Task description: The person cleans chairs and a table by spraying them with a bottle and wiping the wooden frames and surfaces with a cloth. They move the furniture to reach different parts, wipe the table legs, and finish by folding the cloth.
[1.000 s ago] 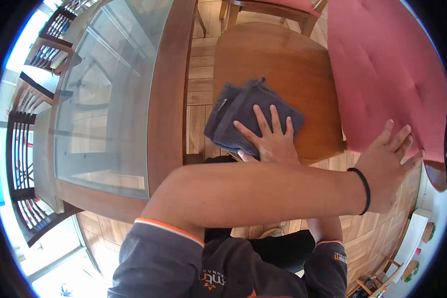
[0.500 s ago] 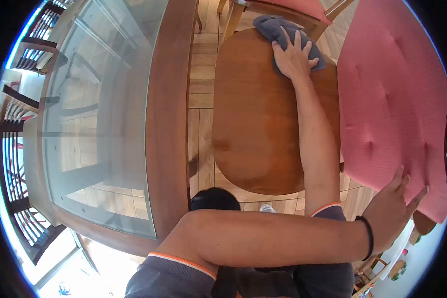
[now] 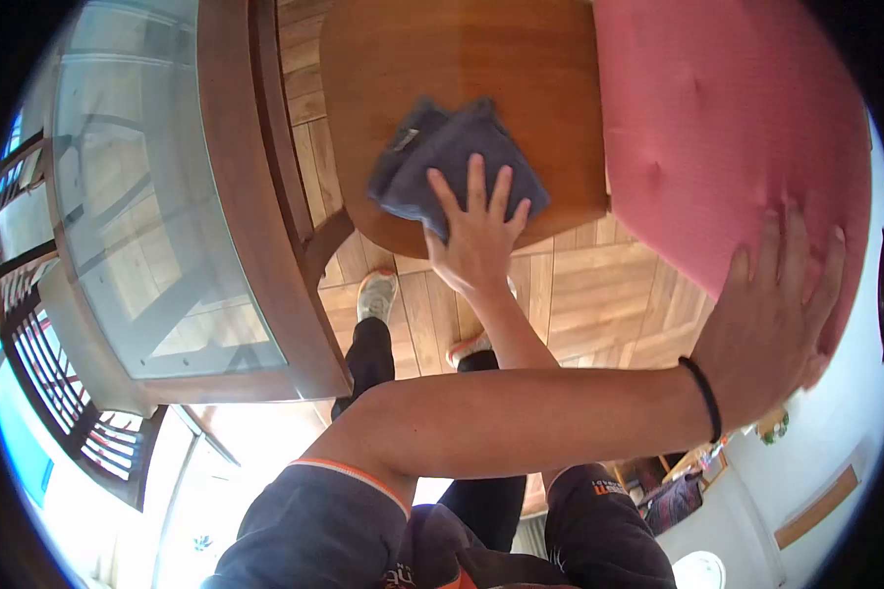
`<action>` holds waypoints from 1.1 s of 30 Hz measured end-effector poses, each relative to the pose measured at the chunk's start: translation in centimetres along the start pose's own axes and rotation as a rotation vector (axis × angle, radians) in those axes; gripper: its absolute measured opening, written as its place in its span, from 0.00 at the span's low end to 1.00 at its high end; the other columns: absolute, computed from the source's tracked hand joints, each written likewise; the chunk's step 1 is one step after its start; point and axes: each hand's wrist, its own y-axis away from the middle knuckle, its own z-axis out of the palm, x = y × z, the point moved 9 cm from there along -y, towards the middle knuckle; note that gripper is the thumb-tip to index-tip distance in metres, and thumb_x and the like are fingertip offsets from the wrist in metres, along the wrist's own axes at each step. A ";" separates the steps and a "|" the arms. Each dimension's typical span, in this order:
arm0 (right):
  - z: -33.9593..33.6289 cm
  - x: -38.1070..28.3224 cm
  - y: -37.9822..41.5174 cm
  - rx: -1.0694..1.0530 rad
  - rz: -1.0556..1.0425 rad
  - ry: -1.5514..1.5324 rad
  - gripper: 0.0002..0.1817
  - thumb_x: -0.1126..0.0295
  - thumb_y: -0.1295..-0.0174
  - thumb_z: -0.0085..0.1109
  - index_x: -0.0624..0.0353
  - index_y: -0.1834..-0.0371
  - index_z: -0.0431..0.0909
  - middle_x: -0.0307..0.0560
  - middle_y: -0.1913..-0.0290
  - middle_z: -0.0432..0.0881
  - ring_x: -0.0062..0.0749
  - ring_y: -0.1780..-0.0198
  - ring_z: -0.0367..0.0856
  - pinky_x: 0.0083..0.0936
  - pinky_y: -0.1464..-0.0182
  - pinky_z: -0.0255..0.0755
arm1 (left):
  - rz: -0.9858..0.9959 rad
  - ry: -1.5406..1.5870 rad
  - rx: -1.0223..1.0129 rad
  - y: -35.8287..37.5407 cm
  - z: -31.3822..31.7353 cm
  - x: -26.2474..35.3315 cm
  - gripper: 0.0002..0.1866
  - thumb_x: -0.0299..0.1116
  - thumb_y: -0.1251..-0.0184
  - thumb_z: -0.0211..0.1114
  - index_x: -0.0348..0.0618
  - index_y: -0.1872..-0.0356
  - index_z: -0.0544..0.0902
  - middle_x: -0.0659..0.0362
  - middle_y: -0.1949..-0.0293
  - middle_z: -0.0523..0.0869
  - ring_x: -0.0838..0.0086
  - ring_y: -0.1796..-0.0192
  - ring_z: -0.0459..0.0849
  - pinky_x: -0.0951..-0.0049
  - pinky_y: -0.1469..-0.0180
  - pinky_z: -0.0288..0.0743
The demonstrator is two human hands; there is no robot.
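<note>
Head view: pressed the folded grey cloth (image 3: 452, 145) against the wooden seat (image 3: 521, 59), near its rounded edge, with the right hand (image 3: 476, 238) spread flat, not clenched. Rested the left hand (image 3: 761, 319), splayed and grasping nothing, on the pink backrest (image 3: 722, 108). Seemed to call for even palm pressure, without bunching.

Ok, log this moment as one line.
right hand: spread on folded cloth | cloth: on wooden seat | left hand: against pink backrest
</note>
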 end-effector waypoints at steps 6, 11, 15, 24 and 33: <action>-2.9 8.6 -0.3 -0.009 0.382 0.139 0.39 0.47 0.28 0.50 0.42 0.17 0.49 0.54 0.16 0.42 0.56 0.17 0.39 0.62 0.23 0.43 | 0.051 -0.030 -0.084 -1.8 3.3 1.4 0.28 0.50 0.40 0.63 0.48 0.41 0.83 0.44 0.31 0.73 0.50 0.22 0.58 0.40 0.23 0.44; -2.6 12.2 -6.5 0.180 0.281 0.142 0.41 0.43 0.34 0.52 0.39 0.18 0.54 0.67 0.19 0.44 0.74 0.20 0.42 0.66 0.24 0.42 | 0.198 -0.157 -0.245 -3.9 5.5 1.9 0.30 0.53 0.41 0.64 0.49 0.40 0.83 0.46 0.30 0.73 0.51 0.21 0.55 0.40 0.21 0.40; -3.2 11.6 -10.9 0.198 0.219 0.115 0.43 0.43 0.34 0.53 0.39 0.17 0.52 0.71 0.19 0.42 0.73 0.19 0.39 0.61 0.21 0.40 | 0.322 -0.421 -0.422 -4.2 7.0 1.2 0.30 0.57 0.43 0.64 0.49 0.45 0.87 0.52 0.32 0.76 0.54 0.20 0.56 0.39 0.20 0.37; -5.9 10.2 -24.5 0.369 0.266 0.027 0.40 0.41 0.31 0.46 0.39 0.18 0.53 0.74 0.20 0.41 0.75 0.20 0.38 0.60 0.22 0.36 | 0.438 -0.370 -0.678 -6.0 10.8 0.6 0.25 0.64 0.38 0.60 0.66 0.48 0.89 0.64 0.37 0.82 0.63 0.20 0.57 0.41 0.18 0.23; -4.3 -8.5 -24.4 0.405 -0.317 -0.110 0.37 0.52 0.39 0.63 0.34 0.24 0.66 0.63 0.21 0.56 0.67 0.21 0.48 0.59 0.24 0.49 | 0.475 -0.365 -0.835 -6.0 10.4 0.0 0.27 0.71 0.37 0.55 0.73 0.45 0.87 0.75 0.35 0.80 0.70 0.21 0.56 0.45 0.18 0.24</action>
